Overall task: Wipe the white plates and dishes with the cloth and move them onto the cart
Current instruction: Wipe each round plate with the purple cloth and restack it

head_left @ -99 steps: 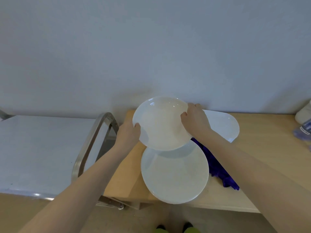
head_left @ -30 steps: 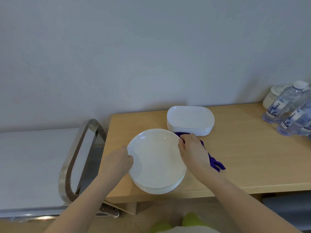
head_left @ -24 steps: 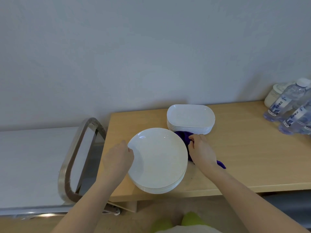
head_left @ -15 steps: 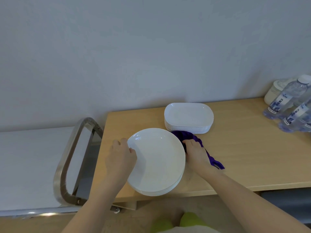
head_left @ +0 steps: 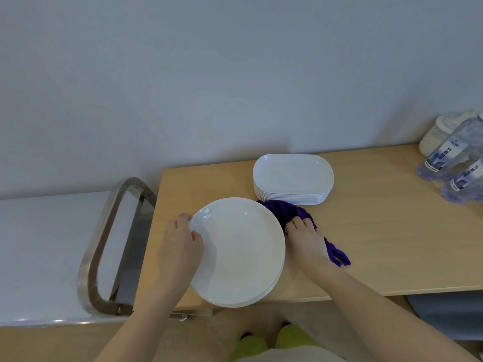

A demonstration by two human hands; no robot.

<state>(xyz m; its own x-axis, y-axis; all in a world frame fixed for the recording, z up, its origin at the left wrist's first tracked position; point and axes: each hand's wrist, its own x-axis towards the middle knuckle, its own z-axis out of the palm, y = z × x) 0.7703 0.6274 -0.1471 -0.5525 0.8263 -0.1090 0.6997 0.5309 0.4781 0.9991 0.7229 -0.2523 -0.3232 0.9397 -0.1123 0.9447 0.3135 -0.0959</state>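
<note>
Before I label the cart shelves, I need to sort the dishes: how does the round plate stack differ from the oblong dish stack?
The round plate stack is circular, near the table's front edge; the oblong dish stack has rounded corners and sits farther back. The left hand grips the round stack's top plate; no hand touches the oblong stack. Both are white, and the purple cloth lies between them.

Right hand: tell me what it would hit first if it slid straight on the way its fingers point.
The right hand lies on the purple cloth, fingers pointing away. Beyond the cloth it would likely meet the stack of white oblong dishes first.
</note>
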